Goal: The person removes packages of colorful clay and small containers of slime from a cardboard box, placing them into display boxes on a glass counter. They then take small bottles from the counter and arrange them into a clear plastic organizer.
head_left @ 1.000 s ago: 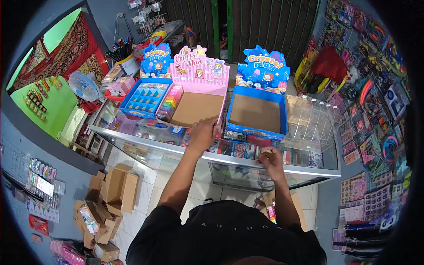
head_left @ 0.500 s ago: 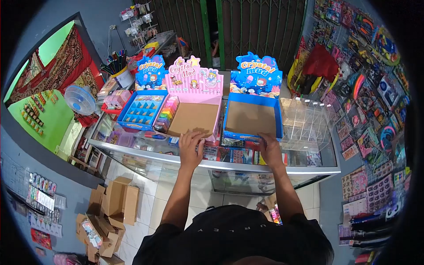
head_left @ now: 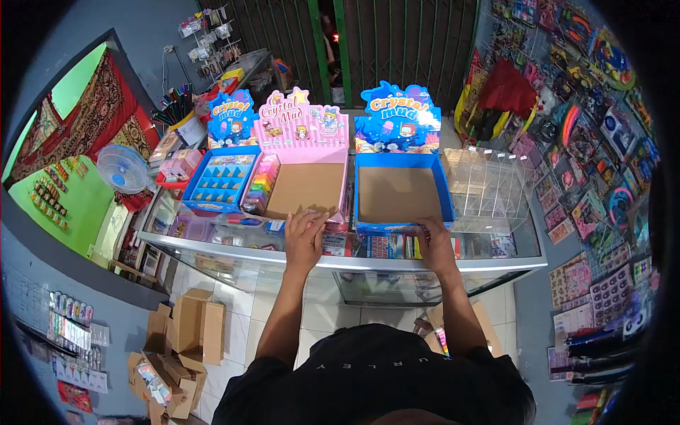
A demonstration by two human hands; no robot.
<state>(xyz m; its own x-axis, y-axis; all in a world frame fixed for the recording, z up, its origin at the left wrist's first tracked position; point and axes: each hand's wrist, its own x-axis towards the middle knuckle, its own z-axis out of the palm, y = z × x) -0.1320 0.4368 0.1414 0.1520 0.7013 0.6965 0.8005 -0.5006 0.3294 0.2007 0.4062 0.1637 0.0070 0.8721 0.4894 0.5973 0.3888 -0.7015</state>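
My left hand (head_left: 304, 237) lies flat with fingers spread against the front edge of the pink "Crystal Mud" display box (head_left: 304, 188), which is mostly empty apart from a column of coloured tubs along its left side. My right hand (head_left: 433, 243) rests against the front right corner of the empty blue "Crystal mud" display box (head_left: 399, 193). Both boxes stand on a glass counter (head_left: 496, 263). Neither hand holds anything that I can see.
A second blue display box (head_left: 218, 180) with cone-shaped items stands at the left. A clear acrylic divider case (head_left: 489, 190) sits right of the empty blue box. A small fan (head_left: 122, 170) and a pen cup (head_left: 185, 122) are further left. Cardboard cartons (head_left: 185, 333) lie on the floor.
My left hand came back from the pink box's right wall to its front edge. My right hand moved from the counter front up to the blue box's front right corner.
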